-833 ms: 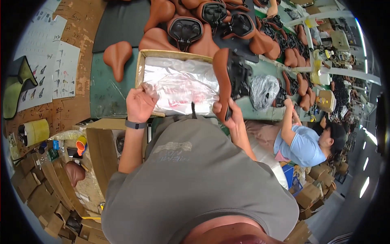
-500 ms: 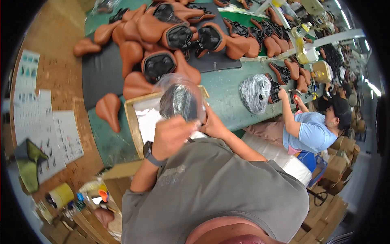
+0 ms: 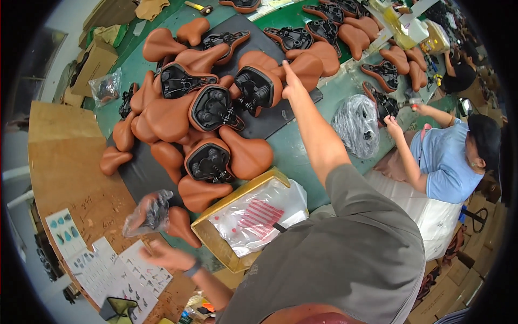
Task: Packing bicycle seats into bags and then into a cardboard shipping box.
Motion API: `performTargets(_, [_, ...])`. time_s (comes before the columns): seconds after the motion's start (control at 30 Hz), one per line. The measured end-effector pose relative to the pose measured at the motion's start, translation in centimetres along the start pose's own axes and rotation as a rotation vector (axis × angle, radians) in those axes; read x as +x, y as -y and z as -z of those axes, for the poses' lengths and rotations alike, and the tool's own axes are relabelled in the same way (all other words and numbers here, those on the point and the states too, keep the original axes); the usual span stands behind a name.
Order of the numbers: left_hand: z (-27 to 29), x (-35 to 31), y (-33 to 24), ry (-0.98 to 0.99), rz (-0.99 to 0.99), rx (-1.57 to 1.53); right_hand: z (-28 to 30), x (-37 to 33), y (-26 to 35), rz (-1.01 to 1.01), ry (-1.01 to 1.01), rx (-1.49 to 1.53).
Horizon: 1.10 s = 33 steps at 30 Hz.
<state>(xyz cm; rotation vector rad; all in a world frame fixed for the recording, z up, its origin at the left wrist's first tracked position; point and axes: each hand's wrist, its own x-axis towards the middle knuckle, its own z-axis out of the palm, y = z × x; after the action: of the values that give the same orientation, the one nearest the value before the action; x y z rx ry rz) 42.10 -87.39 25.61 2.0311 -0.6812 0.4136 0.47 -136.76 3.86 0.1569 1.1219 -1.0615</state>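
My left hand [image 3: 168, 256], blurred, is open with fingers apart, just below a brown bicycle saddle in a clear plastic bag [image 3: 153, 211]. The bagged saddle, also blurred, is above the left side of the bench. My right arm stretches far across the bench. At its end my right hand [image 3: 292, 82] has a finger stretched out against a brown saddle [image 3: 306, 71]; its other fingers are partly hidden. Beside it lies an upturned saddle with a black underside [image 3: 254, 87]. More brown saddles [image 3: 171, 116] are heaped to the left.
A cardboard box [image 3: 213, 249] lined with clear plastic bags [image 3: 259, 218] stands close to me. Bundled clear plastic [image 3: 356, 127] lies to the right, where a co-worker in a blue shirt [image 3: 450, 162] handles saddles. A hammer [image 3: 199, 8] lies at the far edge.
The bagged saddle has gone from between my hands to the left side, out of my grasp. My right hand has reached far forward to the saddles; my left hand has moved left and opened.
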Motion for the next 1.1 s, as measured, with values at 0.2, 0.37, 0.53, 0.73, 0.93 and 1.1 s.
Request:
performTargets(0.2, [-8.5, -24.4, -0.7, 1.142, 0.035, -0.32, 7.3, -1.8, -0.8, 0.199, 0.063, 0.315])
performTargets(0.37, [-13.4, -35.4, -0.1, 1.414, -0.243, -0.001, 29.6, -17.6, -6.3, -0.377, 0.573, 0.669])
performTargets(0.53, [-14.0, -37.2, 2.8, 1.368, -0.288, -0.032, 41.5, -31.6, -12.8, -0.309, 0.071, 0.172])
performTargets(0.73, [-12.3, -37.8, 3.1, 1.097, -0.216, -0.257, 45.4, -32.1, -15.1, -0.286, 0.126, -0.327])
performTargets(0.93, [-6.7, -35.5, 2.8, 1.188, 0.558, -0.385, 41.0, -39.3, -13.3, -0.038, 0.15, -0.679])
performTargets(1.1, [0.1, -31.4, 3.5, 1.029, 0.046, -0.429, 35.8, -45.1, -13.8, 0.052, 0.482, -0.703])
